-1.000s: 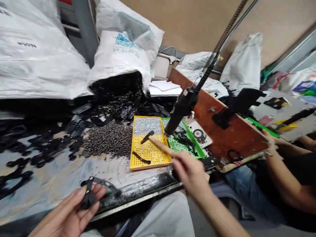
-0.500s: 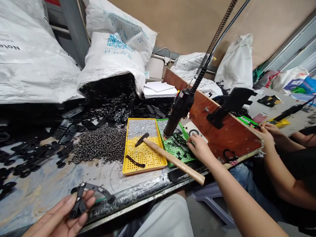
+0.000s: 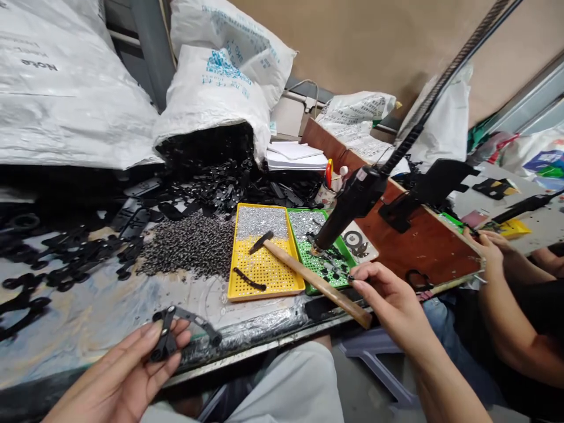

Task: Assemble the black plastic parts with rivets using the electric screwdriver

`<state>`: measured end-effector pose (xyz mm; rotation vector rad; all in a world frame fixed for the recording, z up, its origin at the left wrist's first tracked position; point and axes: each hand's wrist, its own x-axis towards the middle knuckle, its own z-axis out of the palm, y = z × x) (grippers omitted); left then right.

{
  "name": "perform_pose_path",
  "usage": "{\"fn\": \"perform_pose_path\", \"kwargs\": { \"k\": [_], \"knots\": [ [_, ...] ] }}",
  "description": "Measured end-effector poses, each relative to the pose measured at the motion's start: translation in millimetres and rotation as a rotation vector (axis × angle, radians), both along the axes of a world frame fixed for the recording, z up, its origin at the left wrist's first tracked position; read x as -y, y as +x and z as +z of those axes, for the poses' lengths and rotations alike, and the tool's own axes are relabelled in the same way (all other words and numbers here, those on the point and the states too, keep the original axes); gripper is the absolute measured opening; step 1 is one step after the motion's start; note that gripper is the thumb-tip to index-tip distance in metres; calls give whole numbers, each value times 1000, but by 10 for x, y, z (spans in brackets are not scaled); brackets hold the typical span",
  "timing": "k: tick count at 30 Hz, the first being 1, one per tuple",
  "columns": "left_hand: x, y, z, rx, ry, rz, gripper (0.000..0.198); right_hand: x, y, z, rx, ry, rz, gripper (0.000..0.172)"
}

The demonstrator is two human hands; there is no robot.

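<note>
My left hand (image 3: 132, 364) grips a black jointed plastic part (image 3: 194, 318), its curved arm reaching out to the right over the table's front edge. At the green perforated tray's (image 3: 350, 258) right front corner, my right hand (image 3: 392, 299) pinches a small dark piece (image 3: 351, 278), too small to name. Black parts and silvery pins lie in that tray. Over it hangs a black power screwdriver (image 3: 352, 205), its tip low above the parts. A hammer (image 3: 317, 285) rests across the yellow perforated tray (image 3: 264, 258), beside a curved black strip (image 3: 249, 279).
A heap of small dark pins (image 3: 189, 244) lies left of the trays, with many black plastic parts (image 3: 57, 258) around it. An opened white sack (image 3: 229, 88) stands behind. To the right are a brown wooden board (image 3: 423, 247) and a co-worker's arm (image 3: 506, 305).
My right hand has drawn back a little from the green tray with its fingers pinched on a small dark piece. My left hand still holds the jointed part. The view has shifted slightly.
</note>
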<state>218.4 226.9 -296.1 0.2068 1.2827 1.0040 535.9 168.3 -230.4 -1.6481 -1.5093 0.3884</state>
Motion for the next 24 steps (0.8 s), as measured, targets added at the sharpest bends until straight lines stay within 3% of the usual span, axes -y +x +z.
{"fn": "perform_pose_path", "kwargs": {
  "k": [5, 11, 17, 24],
  "knots": [
    [64, 6, 145, 67, 98, -83, 8, -172, -620, -73, 5, -67, 231, 9],
    [186, -139, 281, 128, 148, -99, 5, -465, -1119, -196, -113, -190, 528, 11],
    [232, -271, 305, 159, 171, -159, 4, -540, -1341, -256, -207, -216, 622, 13],
    [212, -322, 278, 154, 161, -165, 3, -580, -1519, -181, -142, -264, 806, 13]
  ]
}}
